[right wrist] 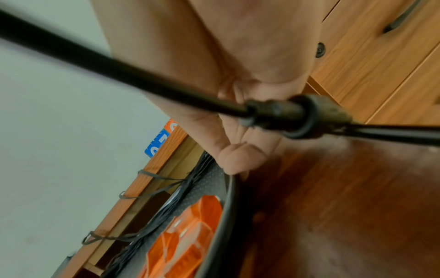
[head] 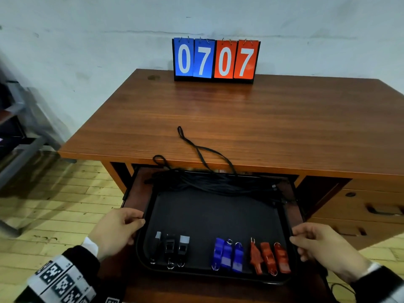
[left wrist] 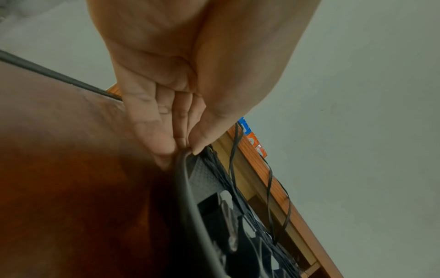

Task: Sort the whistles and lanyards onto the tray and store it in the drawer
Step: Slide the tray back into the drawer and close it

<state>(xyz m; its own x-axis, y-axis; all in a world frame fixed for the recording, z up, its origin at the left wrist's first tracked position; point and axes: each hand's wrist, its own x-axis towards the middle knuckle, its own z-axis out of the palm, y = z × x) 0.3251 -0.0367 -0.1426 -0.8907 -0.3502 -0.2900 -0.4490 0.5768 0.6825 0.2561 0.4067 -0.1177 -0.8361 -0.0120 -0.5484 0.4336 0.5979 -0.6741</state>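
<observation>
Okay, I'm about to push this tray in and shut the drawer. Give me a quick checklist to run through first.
1. Left hand grips the tray at its left rim: ok.
2. Right hand grips the right rim: ok.
3. Black whistles, blue whistles and red whistles grouped by colour: ok.
4. Lanyards all inside the tray: not ok, loops lie up over the desk top.
5. Tray sitting flat in the drawer: cannot tell.
</observation>
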